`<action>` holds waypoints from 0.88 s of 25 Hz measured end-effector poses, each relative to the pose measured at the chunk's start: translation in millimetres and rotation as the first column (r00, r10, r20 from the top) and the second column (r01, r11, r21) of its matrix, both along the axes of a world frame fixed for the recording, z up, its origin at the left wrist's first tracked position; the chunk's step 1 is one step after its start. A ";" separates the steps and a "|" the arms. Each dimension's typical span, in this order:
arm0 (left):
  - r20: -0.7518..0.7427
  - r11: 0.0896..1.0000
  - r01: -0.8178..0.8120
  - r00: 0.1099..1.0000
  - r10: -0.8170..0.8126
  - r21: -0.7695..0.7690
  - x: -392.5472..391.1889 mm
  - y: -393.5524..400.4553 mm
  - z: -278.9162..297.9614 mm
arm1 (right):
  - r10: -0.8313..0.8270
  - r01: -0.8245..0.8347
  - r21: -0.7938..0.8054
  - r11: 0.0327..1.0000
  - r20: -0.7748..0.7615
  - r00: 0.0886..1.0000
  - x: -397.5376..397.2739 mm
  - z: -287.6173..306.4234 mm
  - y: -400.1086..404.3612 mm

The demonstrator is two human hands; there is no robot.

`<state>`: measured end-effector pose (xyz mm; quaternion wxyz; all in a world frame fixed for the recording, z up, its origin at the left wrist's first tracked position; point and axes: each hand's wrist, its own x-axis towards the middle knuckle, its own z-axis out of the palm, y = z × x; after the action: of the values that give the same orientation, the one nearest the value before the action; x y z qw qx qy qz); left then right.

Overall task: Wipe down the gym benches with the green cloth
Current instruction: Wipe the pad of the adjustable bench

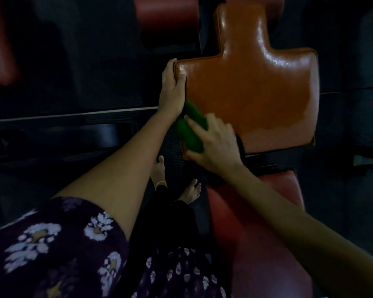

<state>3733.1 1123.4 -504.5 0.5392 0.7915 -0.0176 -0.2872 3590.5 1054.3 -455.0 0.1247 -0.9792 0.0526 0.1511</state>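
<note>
The single head-worn view looks steeply down and forward from close above, over both forearms, onto the orange bench pad [252,97] and the floor [73,82].

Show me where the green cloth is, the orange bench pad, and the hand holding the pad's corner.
green cloth [190,132], head view, on its bunched middle left of the fingers.
orange bench pad [256,91], head view, on its wide glossy face.
left hand [172,91], head view, on the back of the hand.

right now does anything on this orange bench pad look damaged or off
Nothing looks damaged. The orange back pad looks intact and glossy, its upper part shinier than its lower part. The left hand grips its corner while the right hand holds the green cloth at its lower left edge.
</note>
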 end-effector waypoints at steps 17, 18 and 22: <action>0.523 0.906 -0.064 0.832 -0.183 0.419 -41.7 -38.6 7.8 | -0.217 0.230 -0.136 0.964 0.105 0.971 -74.2 -8.4 -124.2; 0.518 0.860 -0.041 0.813 -0.267 0.508 -42.3 -43.0 5.9 | -0.409 0.418 -0.106 0.902 0.096 0.907 -79.1 -5.8 -146.4; 0.410 0.723 -0.024 0.837 -0.363 0.690 -49.9 -59.7 7.9 | -0.682 0.688 -0.021 0.726 0.108 0.723 -71.6 -13.3 -118.3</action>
<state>3683.2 1063.8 -496.6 0.1625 0.9726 -0.1330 -0.0998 3518.9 936.0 -468.3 0.1445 -0.8998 0.4090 0.0471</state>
